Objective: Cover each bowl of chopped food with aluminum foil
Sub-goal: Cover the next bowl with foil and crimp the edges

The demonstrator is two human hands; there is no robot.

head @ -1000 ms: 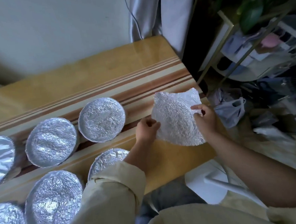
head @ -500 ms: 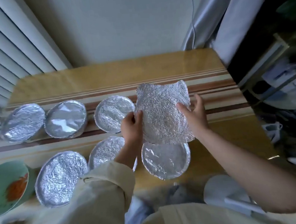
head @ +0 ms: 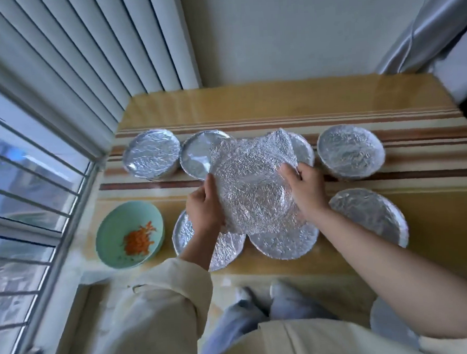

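Note:
I hold a crinkled sheet of aluminum foil (head: 252, 186) in the air above the middle of the table. My left hand (head: 202, 205) grips its left edge and my right hand (head: 304, 186) pinches its right edge. An uncovered pale green bowl (head: 113, 232) with chopped orange carrot (head: 138, 240) sits at the front left, to the left of the sheet. Several foil-covered bowls stand in two rows, among them one at the back left (head: 151, 158), one at the back right (head: 351, 150) and one at the front right (head: 369, 215). The sheet hides parts of the middle bowls.
The bowls rest on a yellow wooden table (head: 277, 104) with brown stripes. A window with bars and white blinds (head: 36, 160) borders the left side. A grey curtain (head: 422, 39) hangs at the back right. A white stool (head: 391, 322) stands on the floor near my feet.
My view has swung left and both hands carried the foil sheet leftward across the table. The green bowl of carrot has come fully into sight.

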